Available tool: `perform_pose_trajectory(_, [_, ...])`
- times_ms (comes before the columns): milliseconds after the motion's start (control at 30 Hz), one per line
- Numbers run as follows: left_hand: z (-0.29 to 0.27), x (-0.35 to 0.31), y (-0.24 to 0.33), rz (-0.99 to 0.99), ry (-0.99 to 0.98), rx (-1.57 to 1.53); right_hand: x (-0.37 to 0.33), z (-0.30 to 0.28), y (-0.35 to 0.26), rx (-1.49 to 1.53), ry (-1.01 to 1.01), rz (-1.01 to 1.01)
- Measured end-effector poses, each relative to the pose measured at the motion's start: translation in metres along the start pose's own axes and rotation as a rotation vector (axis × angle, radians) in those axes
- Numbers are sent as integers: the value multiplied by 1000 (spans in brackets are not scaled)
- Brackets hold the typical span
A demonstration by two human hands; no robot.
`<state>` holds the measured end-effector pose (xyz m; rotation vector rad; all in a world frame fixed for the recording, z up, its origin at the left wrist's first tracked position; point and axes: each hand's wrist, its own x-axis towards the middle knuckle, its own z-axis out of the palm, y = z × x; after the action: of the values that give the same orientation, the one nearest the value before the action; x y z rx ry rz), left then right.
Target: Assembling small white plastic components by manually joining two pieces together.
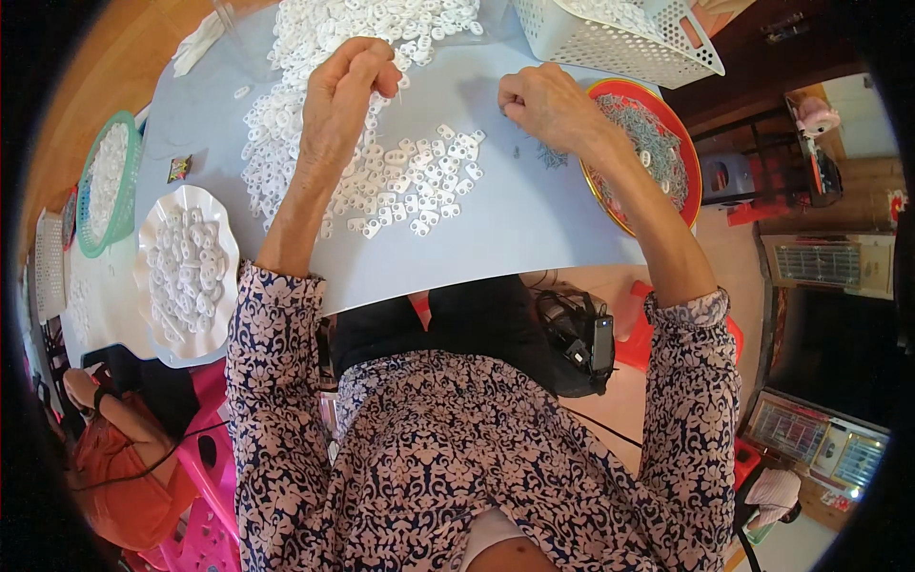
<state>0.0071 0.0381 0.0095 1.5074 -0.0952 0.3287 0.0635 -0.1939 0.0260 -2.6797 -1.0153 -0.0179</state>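
My left hand is raised over the heap of small white plastic pieces with holes, its fingers curled in a pinch. A small pale tip shows by its fingertips, too small to name. Across the table my right hand has its fingers bent in and closed; whatever it may hold is hidden. Beneath my right wrist, a red bowl contains many thin grey metal pins, with a few white pieces among them. Some pins lie on the table beside the bowl. Looser white pieces are spread between my forearms.
A scalloped white dish of white pieces stands left, near a green basket of more. At the back right is a perforated white basket. A small dark packet lies on the grey table. Another person sits at lower left.
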Motion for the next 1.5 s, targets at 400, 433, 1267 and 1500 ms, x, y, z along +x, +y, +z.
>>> perform_pose_trajectory(400, [0,-1,8,0,12,22,3,-10,-8,381,34,190])
perform_pose_trajectory(433, [-2,0,9,2,12,32,2,-2,-9,484,116,185])
perform_pose_trajectory(1267, [-2,10,-15,563,-261,1007,-5,43,-38,543,569,-35])
perform_pose_trajectory(1500, [20,-4,7,498,-495,905,-3,41,-27,537,689,-59])
